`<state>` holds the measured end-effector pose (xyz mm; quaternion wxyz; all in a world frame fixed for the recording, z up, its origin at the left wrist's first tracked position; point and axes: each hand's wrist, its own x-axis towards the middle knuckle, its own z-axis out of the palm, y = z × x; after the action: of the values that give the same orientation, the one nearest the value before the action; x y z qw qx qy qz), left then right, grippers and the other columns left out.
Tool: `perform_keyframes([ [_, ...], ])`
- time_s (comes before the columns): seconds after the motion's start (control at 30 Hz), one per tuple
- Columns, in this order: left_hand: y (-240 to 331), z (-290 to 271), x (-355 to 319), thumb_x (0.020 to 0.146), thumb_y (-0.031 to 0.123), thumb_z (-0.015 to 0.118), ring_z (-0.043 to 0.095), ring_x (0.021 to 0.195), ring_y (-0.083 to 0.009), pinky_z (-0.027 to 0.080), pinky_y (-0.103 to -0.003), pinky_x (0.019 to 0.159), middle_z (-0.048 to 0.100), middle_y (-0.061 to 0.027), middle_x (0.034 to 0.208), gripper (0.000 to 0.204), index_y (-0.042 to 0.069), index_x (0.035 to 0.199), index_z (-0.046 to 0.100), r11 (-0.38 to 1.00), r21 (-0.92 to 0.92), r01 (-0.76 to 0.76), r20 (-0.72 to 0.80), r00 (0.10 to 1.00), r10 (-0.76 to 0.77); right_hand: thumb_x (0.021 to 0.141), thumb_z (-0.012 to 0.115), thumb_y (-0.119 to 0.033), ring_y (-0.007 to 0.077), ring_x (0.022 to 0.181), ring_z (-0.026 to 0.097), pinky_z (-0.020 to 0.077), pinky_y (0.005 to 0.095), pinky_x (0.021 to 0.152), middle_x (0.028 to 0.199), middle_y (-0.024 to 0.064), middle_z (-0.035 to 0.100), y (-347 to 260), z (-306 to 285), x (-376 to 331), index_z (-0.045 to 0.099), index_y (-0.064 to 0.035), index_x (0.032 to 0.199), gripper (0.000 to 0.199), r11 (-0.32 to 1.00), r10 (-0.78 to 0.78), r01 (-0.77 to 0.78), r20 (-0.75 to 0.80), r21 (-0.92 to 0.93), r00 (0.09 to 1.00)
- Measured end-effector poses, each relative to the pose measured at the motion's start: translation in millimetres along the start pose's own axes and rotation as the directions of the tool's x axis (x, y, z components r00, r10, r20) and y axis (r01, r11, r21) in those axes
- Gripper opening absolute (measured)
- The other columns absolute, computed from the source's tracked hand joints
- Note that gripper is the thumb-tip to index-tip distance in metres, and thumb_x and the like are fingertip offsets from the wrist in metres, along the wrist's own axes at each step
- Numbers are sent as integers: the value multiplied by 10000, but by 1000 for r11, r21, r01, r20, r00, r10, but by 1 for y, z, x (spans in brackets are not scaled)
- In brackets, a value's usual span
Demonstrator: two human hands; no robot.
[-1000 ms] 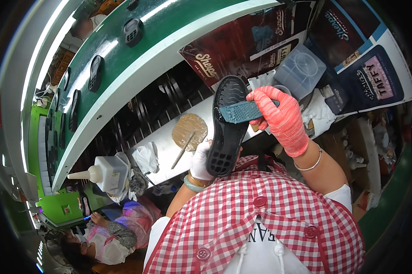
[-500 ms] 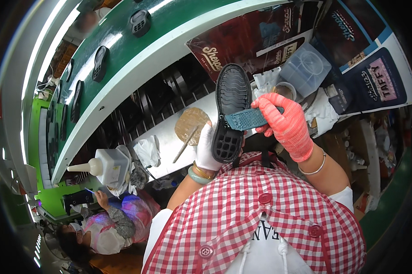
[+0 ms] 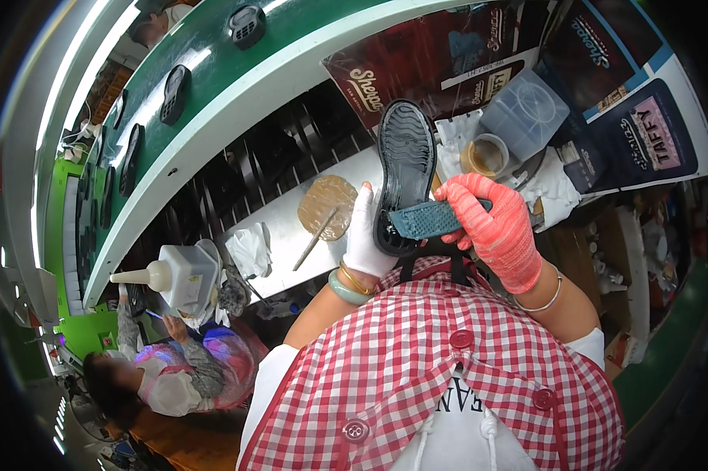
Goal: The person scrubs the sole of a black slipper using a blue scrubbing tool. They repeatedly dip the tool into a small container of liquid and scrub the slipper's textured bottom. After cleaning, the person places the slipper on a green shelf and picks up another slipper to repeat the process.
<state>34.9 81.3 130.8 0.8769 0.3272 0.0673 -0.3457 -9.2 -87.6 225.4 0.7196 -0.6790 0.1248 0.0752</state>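
Note:
My left hand (image 3: 364, 235), in a white glove, grips the heel end of a black rubber shoe sole (image 3: 405, 161) that stands upright with its tread facing me. My right hand (image 3: 499, 228), in an orange-red glove, holds a smaller dark teal sole piece (image 3: 432, 220) laid crosswise over the heel of the black sole. Both hands are close in front of my red-and-white checked apron (image 3: 440, 377).
A round brown glue pad with a stick (image 3: 326, 208) lies on the white bench. Behind it: a clear plastic tub (image 3: 524, 114), a cup (image 3: 484, 157), rags, a white squeeze bottle (image 3: 177, 275). Black soles ride a green conveyor (image 3: 173, 94). Another person (image 3: 173, 377) works lower left.
The black sole has swung from tilted left to more upright and risen slightly. The teal piece has come down across its heel. The person at lower left has shifted.

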Motion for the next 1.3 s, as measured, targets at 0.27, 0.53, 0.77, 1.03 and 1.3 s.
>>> perform_keyframes([
  [0.27, 6, 5, -7, 886, 634, 283, 631, 799, -268, 501, -377, 600, 640, -140, 997, 690, 54, 1162, 535, 985, -22, 171, -17, 985, -171, 908, 532, -192, 65, 608, 593, 437, 177, 498, 773, 28, 630, -12, -8, -1, 637, -22, 956, 206, 991, -24, 45, 173, -123, 985],
  [0.53, 9, 10, -14, 863, 662, 315, 631, 749, -286, 500, -355, 511, 631, -175, 969, 720, 46, 1169, 526, 940, 15, 341, -45, 939, -340, 885, 541, -205, 90, 578, 601, 464, 189, 490, 783, 44, 632, -28, -18, 13, 642, -16, 981, 235, 930, -84, 230, 443, -287, 892],
  [0.77, 13, 9, -18, 877, 639, 326, 655, 667, -281, 508, -314, 444, 632, -198, 972, 721, 33, 1233, 487, 900, 38, 434, -32, 901, -433, 799, 640, -209, 59, 497, 538, 404, 173, 444, 748, 7, 629, -35, -17, 19, 663, -41, 934, 217, 968, 90, 16, 403, -250, 911],
  [1.03, 5, -8, -15, 940, 384, 426, 630, 914, -257, 564, -381, 696, 600, -158, 1073, 449, 100, 1287, 412, 925, 11, 380, 139, 915, -378, 797, 658, -226, 63, 517, 513, 413, 190, 484, 732, 16, 627, -32, -1, 14, 673, -48, 907, 210, 970, 84, 28, 440, -241, 894],
  [1.3, -5, -17, -8, 916, 543, 358, 643, 833, -273, 555, -346, 604, 599, -180, 1061, 600, 66, 1271, 441, 906, 413, 95, 277, 934, -224, 786, 677, -247, 84, 527, 526, 429, 226, 494, 711, 44, 628, -31, 8, 14, 677, -46, 895, 229, 937, 89, 86, 468, -339, 879],
])
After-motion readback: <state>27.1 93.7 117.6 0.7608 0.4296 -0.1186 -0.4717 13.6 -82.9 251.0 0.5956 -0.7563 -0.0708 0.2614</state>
